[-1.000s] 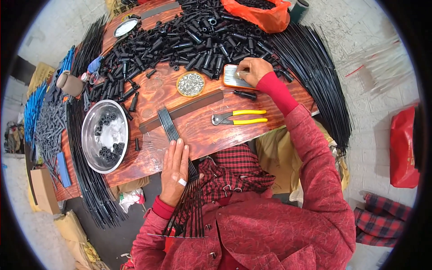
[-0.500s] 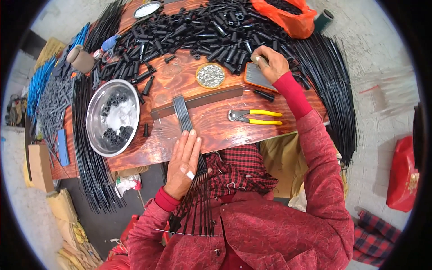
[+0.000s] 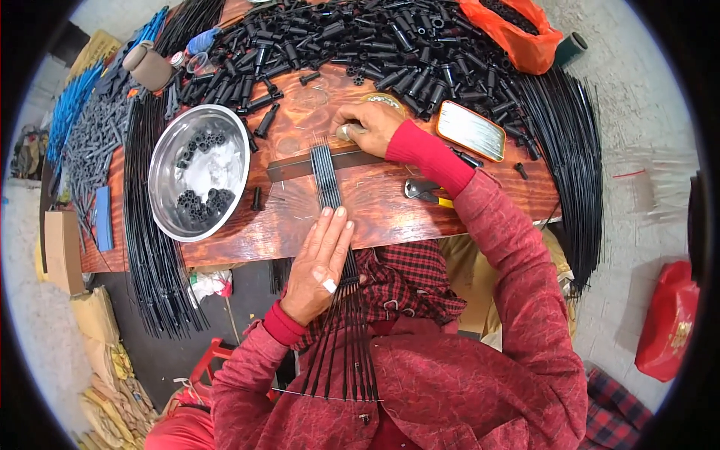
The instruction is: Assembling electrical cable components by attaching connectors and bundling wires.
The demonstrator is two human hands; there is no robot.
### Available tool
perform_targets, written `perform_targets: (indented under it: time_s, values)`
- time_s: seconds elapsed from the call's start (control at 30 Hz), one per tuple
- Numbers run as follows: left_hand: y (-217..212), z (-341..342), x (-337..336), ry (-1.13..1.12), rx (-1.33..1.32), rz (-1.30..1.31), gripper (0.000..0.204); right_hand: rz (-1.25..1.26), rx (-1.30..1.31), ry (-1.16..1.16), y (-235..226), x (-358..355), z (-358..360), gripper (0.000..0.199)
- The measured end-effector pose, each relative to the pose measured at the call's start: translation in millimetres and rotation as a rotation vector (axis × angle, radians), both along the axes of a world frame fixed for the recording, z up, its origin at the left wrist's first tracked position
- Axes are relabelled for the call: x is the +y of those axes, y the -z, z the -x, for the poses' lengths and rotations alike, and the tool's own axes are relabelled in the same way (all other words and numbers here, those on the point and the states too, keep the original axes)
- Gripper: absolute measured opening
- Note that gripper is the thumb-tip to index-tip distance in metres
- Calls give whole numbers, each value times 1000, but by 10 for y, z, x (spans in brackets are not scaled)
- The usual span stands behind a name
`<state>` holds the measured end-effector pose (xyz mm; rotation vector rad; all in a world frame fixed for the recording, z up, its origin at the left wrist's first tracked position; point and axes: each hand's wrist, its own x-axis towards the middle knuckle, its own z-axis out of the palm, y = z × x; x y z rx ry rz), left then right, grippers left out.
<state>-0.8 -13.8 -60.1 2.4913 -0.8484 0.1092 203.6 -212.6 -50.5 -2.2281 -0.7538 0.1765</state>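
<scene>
A row of thin black rods (image 3: 324,176) lies side by side over a dark bar (image 3: 289,168) on the wooden table. Fine thin pins stick out at their far tips. My left hand (image 3: 315,274) lies flat on the rods at the table's near edge, fingers straight, with white tape on it. Below it the rods fan out over my lap to a thin crossing wire (image 3: 322,396). Close by the far tips, my right hand (image 3: 375,126) is closed in a pinch, something pale at its fingers. Whatever it pinches is too small to make out.
Pliers (image 3: 420,190) lie under my right forearm, near an orange-rimmed tray (image 3: 505,146) of pale contents. A steel bowl (image 3: 156,187) with black parts stands left. Black tubular parts (image 3: 330,34) heap along the back, beside an orange bag (image 3: 517,45). Long black rods (image 3: 574,180) hang off the right.
My right hand has moved left from the tray to the rods' far tips, uncovering the tray. My left hand stays flat on the rods. The whole view has shifted slightly.
</scene>
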Motion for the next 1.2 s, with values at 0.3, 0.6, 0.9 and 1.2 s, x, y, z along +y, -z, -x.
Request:
perform_targets:
  time_s: [0.3, 0.6, 0.9, 1.2]
  values:
    - [90, -4, 57, 19, -46, -83, 86, 113, -88, 54, -33, 106, 40, 14]
    - [79, 0, 54, 11, -47, -93, 87, 180, -158, 77, -45, 131, 72, 14]
    - [-6, 11, 22, 1, -3, -43, 73, 157, -134, 84, 18, 135, 72, 17]
    - [3, 10, 32, 4, 35, 9, 76, 211, -173, 99, 19, 168, 77, 16]
